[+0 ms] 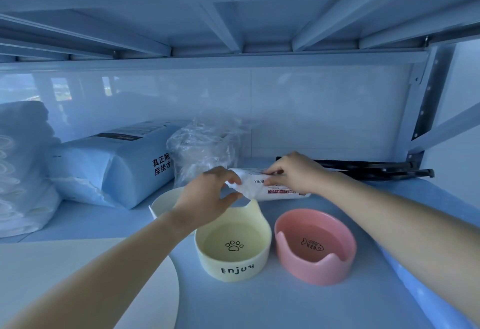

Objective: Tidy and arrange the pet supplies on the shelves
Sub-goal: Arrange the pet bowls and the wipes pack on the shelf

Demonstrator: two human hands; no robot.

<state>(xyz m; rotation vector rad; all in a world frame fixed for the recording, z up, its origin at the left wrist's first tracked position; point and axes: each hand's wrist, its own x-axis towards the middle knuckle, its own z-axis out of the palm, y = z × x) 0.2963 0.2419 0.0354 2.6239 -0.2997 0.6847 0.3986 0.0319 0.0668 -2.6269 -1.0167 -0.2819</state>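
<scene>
A small white packet (255,184) with a printed label lies on the shelf (285,302) behind the bowls. My left hand (207,193) pinches its left end and my right hand (294,172) pinches its top edge. In front of it stand a yellow cat-ear bowl (233,248) marked "Enjoy" with a paw print and a pink bowl (315,246) with a fish-bone drawing. A white bowl (162,202) is partly hidden behind my left wrist.
A blue pack of pet pads (114,167) lies at the left, beside a crinkled clear plastic bag (205,146). Folded white pads (23,167) are stacked at far left. Black tongs-like tools (368,168) lie at the back right. A white round surface (78,276) sits front left.
</scene>
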